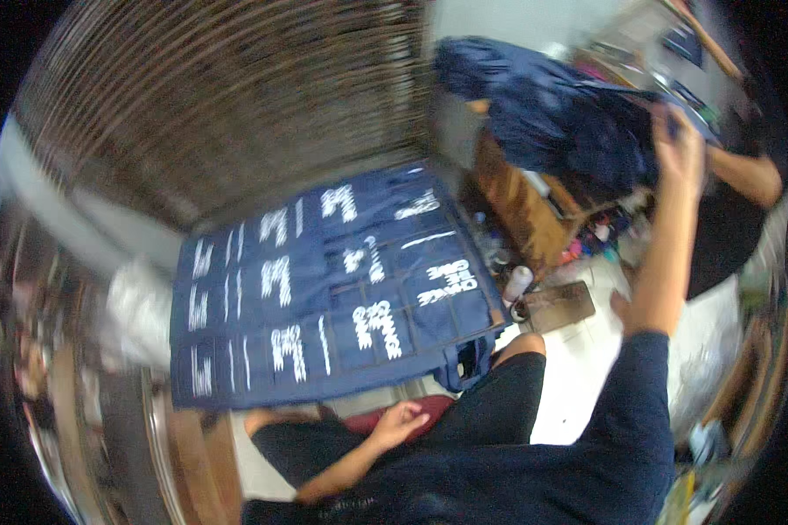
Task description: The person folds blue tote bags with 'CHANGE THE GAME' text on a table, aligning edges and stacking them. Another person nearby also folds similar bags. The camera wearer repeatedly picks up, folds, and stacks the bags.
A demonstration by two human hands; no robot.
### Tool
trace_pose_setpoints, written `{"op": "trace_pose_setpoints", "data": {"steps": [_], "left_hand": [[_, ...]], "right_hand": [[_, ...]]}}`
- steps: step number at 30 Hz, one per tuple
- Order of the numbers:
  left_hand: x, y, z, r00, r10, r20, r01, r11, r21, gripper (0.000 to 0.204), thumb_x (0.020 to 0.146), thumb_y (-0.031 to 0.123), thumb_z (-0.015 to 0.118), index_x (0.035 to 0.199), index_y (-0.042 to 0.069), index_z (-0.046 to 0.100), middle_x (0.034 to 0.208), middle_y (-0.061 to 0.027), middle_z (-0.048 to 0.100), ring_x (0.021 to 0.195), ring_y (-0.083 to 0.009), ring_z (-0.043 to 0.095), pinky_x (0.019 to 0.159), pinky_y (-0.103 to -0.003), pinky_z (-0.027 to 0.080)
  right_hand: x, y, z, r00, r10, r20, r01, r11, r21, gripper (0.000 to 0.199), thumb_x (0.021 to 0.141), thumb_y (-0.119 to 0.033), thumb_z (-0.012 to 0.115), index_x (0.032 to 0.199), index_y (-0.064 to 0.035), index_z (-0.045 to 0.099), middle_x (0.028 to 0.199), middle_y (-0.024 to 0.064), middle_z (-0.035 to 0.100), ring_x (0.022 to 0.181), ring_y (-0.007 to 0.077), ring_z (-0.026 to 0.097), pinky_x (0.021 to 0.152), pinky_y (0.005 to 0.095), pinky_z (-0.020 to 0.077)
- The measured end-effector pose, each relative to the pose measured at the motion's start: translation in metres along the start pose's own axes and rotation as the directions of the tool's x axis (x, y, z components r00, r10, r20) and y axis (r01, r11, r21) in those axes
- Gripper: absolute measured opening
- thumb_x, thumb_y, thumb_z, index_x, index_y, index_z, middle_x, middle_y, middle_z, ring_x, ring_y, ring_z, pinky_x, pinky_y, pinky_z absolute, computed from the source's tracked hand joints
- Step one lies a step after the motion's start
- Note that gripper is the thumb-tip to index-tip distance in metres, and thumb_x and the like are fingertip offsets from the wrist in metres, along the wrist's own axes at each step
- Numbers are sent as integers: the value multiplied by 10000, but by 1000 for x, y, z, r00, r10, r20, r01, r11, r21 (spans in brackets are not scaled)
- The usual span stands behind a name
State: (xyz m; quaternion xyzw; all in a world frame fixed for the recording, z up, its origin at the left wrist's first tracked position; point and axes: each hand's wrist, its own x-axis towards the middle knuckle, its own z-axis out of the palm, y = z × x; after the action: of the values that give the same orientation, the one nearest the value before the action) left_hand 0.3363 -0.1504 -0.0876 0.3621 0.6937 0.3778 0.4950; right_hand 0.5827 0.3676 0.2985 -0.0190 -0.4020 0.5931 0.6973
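Note:
My right arm stretches far to the upper right, and my right hand (678, 147) is closed at the edge of a large bunched piece of navy fabric (552, 109); motion blurs the fingers. Above my lap, my left hand (400, 423) is empty, its fingers loosely bent and apart. In front of my knees lies a wide navy fabric panel (324, 280) with rows of white printed lettering and thin white lines. A navy strap or loop (458, 367) hangs from its near right corner.
Another person's arm (749, 175) is beside my right hand. A wooden cabinet (521, 197) stands beneath the bunched fabric. A white bottle (517, 282) and a brown flat box (560, 305) are on the pale floor. Slatted wall (236, 96) rises behind the panel; wooden boards (193, 455) lie left.

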Motion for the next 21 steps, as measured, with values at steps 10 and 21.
{"op": "trace_pose_setpoints", "data": {"steps": [10, 21], "left_hand": [[20, 157, 10, 712, 389, 585, 130, 745, -655, 839, 809, 735, 262, 1402, 142, 250, 1324, -92, 404, 1145, -233, 450, 887, -383, 426], [-42, 84, -26, 500, 774, 388, 640, -29, -767, 1064, 647, 859, 294, 1339, 51, 341, 1288, -199, 454, 1092, -295, 536, 912, -443, 447]], "right_hand": [[-196, -71, 96, 959, -283, -9, 245, 846, -474, 367, 851, -89, 499, 1155, 117, 493, 1197, 249, 503, 1107, 334, 494, 929, 422, 427], [-277, 28, 188, 659, 691, 297, -470, 687, -554, 765, 652, -58, 546, 1360, 10, 264, 1160, 150, 503, 1023, 258, 520, 911, 337, 414]]}}
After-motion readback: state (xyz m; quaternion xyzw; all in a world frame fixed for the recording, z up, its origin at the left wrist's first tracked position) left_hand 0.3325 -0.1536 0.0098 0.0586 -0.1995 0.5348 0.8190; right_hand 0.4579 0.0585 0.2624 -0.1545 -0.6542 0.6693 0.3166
